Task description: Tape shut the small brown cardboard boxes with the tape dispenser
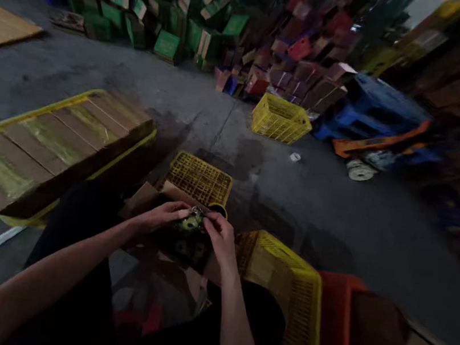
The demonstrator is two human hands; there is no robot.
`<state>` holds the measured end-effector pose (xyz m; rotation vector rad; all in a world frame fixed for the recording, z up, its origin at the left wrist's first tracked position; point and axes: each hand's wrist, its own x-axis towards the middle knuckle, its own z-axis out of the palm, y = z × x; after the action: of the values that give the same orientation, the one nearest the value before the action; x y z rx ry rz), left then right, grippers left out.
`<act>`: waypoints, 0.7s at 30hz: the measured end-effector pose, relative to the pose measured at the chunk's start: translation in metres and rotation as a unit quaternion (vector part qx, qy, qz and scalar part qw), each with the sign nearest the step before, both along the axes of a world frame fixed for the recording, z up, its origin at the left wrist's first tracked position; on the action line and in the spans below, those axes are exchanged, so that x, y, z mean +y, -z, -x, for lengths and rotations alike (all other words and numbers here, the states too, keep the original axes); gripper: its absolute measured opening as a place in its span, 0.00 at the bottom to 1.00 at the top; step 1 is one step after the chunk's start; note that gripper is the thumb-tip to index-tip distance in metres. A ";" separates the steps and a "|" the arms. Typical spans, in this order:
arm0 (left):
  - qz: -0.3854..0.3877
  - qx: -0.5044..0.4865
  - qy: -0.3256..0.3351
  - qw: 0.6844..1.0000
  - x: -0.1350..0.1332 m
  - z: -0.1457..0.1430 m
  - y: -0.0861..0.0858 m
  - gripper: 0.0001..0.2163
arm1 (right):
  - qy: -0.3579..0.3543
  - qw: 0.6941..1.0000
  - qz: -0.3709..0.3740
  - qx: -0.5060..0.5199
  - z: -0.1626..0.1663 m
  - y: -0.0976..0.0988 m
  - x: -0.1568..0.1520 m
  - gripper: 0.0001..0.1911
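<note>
Between my two hands is a small green bundle [192,220] with a shiny clear covering, like plastic film; its exact kind is too blurred to tell. My left hand [167,213] pinches its left side, thumb and fingers together. On the opposite side, my right hand [218,229] grips it with bent fingers. Right below the bundle sits an open cardboard box [142,198] with raised flaps. Its dark inside shows a few pale round shapes that I cannot make out. Behind the box, an upturned yellow crate [201,177] stands on the floor, with a dark round object with a yellow rim [218,211] beside it.
Left, taped cartons [56,135] lie on a yellow-edged base. Right of my knee are a yellow crate [307,317] and a red crate [341,281]. Farther off stand another yellow crate [281,119], a pallet jack [378,148] and heaps of green boxes [166,45] and reddish boxes [300,47].
</note>
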<state>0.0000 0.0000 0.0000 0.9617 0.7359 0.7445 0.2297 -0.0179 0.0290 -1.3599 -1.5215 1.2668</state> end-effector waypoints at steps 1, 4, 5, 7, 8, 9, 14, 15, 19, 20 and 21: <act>0.026 -0.018 0.006 0.999 0.001 0.001 -0.001 0.27 | 0.013 1.000 -0.002 0.009 -0.001 0.001 0.000 0.12; 0.101 -0.040 0.027 0.994 0.003 0.005 -0.003 0.31 | 0.051 0.998 -0.004 0.036 -0.002 0.004 0.001 0.11; 0.131 -0.030 0.038 0.990 0.004 0.006 -0.003 0.33 | 0.063 0.997 -0.003 0.046 -0.002 0.006 0.001 0.10; 0.169 -0.013 0.058 0.984 0.005 0.007 -0.003 0.35 | 0.084 0.995 0.000 0.061 -0.002 0.009 0.002 0.10; 0.170 -0.013 0.063 0.983 0.005 0.008 -0.004 0.35 | 0.090 0.994 0.001 0.064 -0.002 0.010 0.002 0.10; 0.157 -0.017 0.065 0.985 0.005 0.008 -0.005 0.34 | 0.092 0.994 0.001 0.064 -0.002 0.011 0.002 0.10; 0.049 0.005 0.009 0.999 0.003 0.007 -0.014 0.27 | 0.075 0.996 -0.017 0.042 -0.001 0.007 0.003 0.09; 0.039 0.020 -0.003 0.999 0.003 0.006 -0.013 0.27 | 0.064 0.997 -0.024 0.042 0.000 0.005 0.002 0.10; 0.012 0.069 -0.034 0.997 0.006 0.005 -0.004 0.27 | 0.012 0.998 -0.038 0.049 0.003 -0.001 -0.001 0.18; 0.006 0.079 -0.037 0.996 0.006 0.005 -0.003 0.27 | 0.010 0.998 -0.039 0.040 0.004 -0.002 -0.001 0.18; 0.000 0.086 -0.035 0.996 0.006 0.005 -0.002 0.26 | 0.014 0.999 -0.042 0.030 0.005 -0.002 -0.002 0.17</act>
<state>-0.0054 0.0062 0.0022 1.0114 0.9243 0.7292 0.2251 -0.0195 0.0308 -1.2754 -1.4917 1.2027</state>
